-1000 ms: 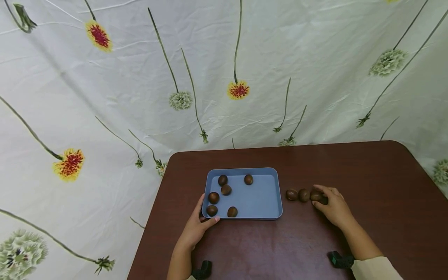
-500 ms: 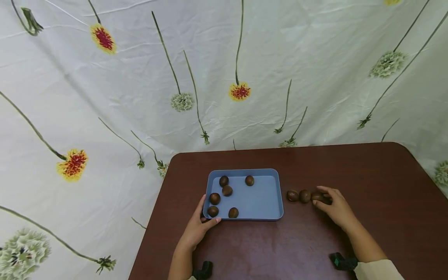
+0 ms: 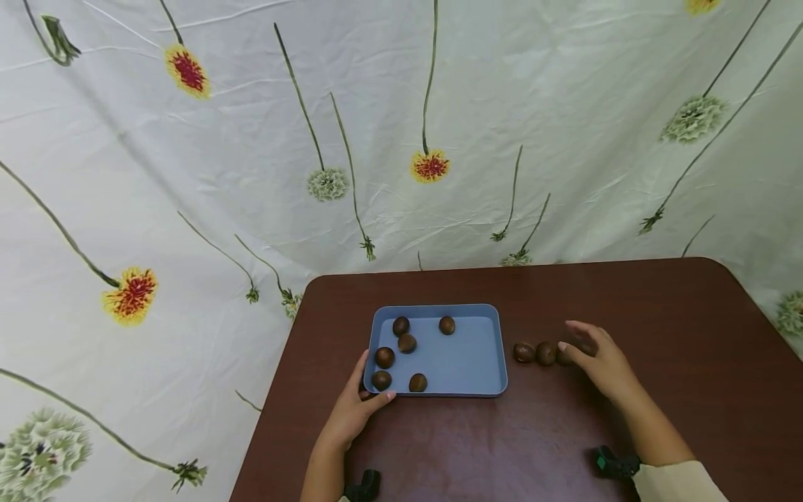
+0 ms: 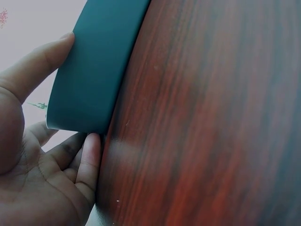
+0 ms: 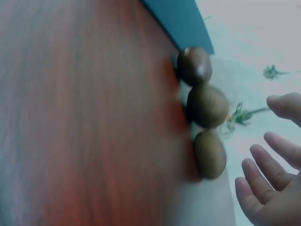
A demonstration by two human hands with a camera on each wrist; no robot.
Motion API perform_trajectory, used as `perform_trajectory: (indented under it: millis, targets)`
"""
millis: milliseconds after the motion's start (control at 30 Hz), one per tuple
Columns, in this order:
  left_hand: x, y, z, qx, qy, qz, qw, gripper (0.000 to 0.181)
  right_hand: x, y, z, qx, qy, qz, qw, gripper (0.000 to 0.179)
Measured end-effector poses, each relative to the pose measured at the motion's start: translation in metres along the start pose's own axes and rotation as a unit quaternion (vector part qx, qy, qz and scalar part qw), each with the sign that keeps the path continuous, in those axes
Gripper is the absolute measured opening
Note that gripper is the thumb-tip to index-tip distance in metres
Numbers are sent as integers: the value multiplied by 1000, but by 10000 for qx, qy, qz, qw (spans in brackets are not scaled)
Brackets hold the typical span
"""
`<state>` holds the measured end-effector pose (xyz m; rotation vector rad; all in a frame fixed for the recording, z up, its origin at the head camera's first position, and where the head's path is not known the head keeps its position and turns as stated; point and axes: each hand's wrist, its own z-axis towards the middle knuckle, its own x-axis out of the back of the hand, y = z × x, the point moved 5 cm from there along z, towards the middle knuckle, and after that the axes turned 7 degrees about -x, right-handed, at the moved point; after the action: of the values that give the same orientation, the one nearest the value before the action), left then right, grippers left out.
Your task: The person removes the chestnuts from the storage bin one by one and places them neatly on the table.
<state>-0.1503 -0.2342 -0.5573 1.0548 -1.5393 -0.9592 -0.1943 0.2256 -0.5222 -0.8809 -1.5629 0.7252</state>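
Observation:
Several small dark brown egg-shaped things, fruit- or nut-like, lie in the shallow blue tray (image 3: 464, 355), one of them a brown egg-shaped piece (image 3: 447, 325) near the back rim. At the tray's front left corner my left hand (image 3: 348, 411) grips it, thumb on the rim and fingers against the outer side. To the right of the tray, three more stand in a touching row: the left piece (image 3: 523, 352), the middle piece (image 3: 546, 353) and the right piece (image 5: 210, 154). Beside the row's right end, my right hand (image 3: 605, 362) holds nothing, its fingers apart from the pieces.
A dark reddish-brown table (image 3: 464, 446) carries everything. Behind it hangs a white flower-printed cloth (image 3: 376, 139). Each wrist wears a black device, such as the right wrist device (image 3: 615, 464).
My right hand has let go of the piece at the row's right end, its fingers lifting and spreading. The left hand keeps its hold on the tray. The head view has shifted slightly.

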Motion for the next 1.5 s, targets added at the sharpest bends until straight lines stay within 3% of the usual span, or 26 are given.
perform_trajectory:
  millis: [367,700,967,1500]
  targets:
    - [1,-1,-1,-17,18,64,10000,104,-20,-35,0,374,-9,357,9987,53]
    - [0,-2,1,-4,51,49,10000,103,-51,-57,8,832,-42,674,9942,41]
    - [0,-2,0,1,33,13,10000,102,-78,-75,15,1010,-289,798,9913,37]
    - [0,-1,1,62,56,27,10000,103,-128,-93,37,962,-585,642,9916,40]
